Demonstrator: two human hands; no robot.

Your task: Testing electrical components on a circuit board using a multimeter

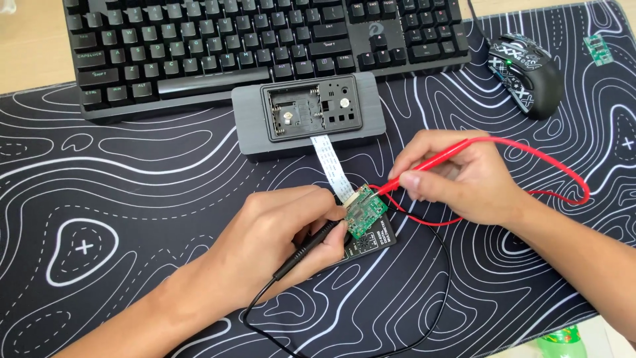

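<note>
Green and thin, the little circuit board sits between both hands, looking light and easy to break; best held by its edges. Left hand is closed around a black probe. Right hand pinches a red probe just above the board.

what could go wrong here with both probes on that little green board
The red probe and black probe tips meet the small green circuit board close together, so a slip might bridge neighbouring contacts. The board sits propped on a black meter, held only by the left hand, so it could shift. Any shift may tug the white ribbon cable joined to the grey case.
</note>
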